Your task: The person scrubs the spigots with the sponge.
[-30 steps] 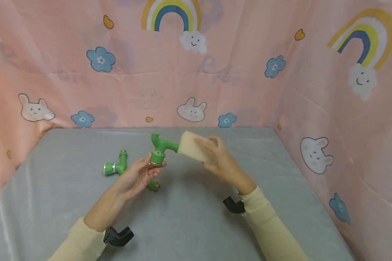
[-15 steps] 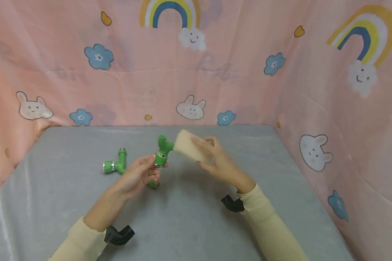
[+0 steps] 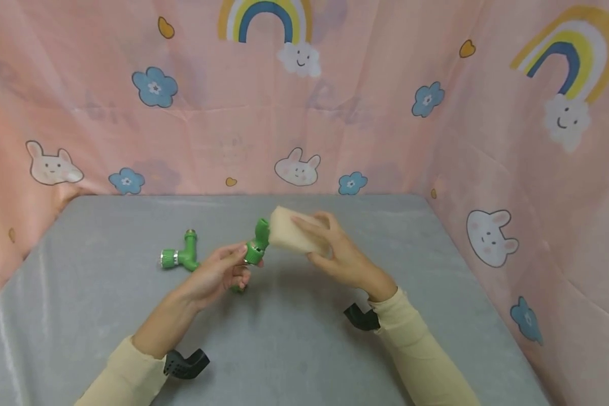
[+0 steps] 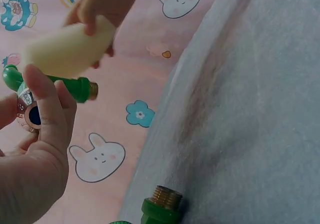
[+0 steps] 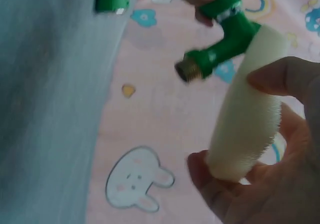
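In the head view my left hand point(image 3: 218, 276) pinches a green faucet point(image 3: 255, 253) by its ribbed knob, holding it above the table. The left wrist view shows the brass threaded inlet of this faucet point(image 4: 77, 88) pointing away from the fingers. My right hand point(image 3: 349, 258) grips a cream sponge point(image 3: 288, 231), thumb on one side and fingers on the other. One end of the sponge meets the faucet's green body in the right wrist view. A second green faucet point(image 3: 188, 257) lies on the table, partly hidden behind my left hand.
A grey cloth covers the table point(image 3: 304, 338). Pink printed curtain point(image 3: 203, 129) hangs behind it and along the sides. Black curved camera mounts point(image 3: 185, 365) stick out from both wrists.
The left hand has turned the faucet so its inlet arm no longer shows beside the sponge in the head view. The sponge has shifted slightly left along the faucet.
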{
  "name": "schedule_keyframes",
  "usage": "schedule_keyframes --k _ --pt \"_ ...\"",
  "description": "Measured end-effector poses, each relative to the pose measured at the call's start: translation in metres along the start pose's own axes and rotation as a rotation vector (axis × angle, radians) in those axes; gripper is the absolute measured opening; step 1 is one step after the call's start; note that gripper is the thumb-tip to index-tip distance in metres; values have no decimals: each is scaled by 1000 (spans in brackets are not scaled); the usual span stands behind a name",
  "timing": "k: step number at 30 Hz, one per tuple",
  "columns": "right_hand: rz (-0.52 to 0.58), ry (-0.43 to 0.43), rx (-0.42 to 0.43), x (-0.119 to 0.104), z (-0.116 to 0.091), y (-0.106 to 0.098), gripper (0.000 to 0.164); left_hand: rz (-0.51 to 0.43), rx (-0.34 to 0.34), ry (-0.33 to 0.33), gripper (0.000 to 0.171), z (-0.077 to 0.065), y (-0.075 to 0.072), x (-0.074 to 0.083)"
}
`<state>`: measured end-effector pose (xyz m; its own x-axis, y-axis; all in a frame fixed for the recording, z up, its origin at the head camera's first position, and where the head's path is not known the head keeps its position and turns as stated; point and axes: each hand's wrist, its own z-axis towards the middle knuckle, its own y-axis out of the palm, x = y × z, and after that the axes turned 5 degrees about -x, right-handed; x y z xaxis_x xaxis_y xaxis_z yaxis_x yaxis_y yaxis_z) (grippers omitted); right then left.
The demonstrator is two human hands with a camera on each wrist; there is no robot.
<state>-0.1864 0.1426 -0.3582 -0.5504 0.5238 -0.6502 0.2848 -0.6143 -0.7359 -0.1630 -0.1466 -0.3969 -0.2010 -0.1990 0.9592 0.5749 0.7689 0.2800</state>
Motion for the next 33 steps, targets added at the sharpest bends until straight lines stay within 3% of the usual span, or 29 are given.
schedule_keyframes --k 3,6,10,14,17,21,24,29,33 --pt "-38 77 -25 7 -2 -6 69 -6 42 20 29 -1 -1 2" --pt "-21 76 22 7 -2 -11 68 -14 79 35 28 -1 -2 1" --pt "-58 -72 143 -5 -1 -6 67 17 148 24 34 0 1 0" --pt "-203 -190 201 -10 4 10 69 71 186 1 47 2 5 0" --pt "-248 -136 218 -2 6 14 72 93 199 -21 47 2 6 0" --pt "-230 -34 249 7 3 3 70 143 259 -28 47 2 6 0" --pt "-225 -76 272 1 2 0 67 234 335 -23 48 3 7 0" --pt "-272 -161 184 -12 5 14 67 407 426 1 41 4 11 1" --pt "-279 -40 144 -4 5 17 68 481 496 21 42 2 10 1"
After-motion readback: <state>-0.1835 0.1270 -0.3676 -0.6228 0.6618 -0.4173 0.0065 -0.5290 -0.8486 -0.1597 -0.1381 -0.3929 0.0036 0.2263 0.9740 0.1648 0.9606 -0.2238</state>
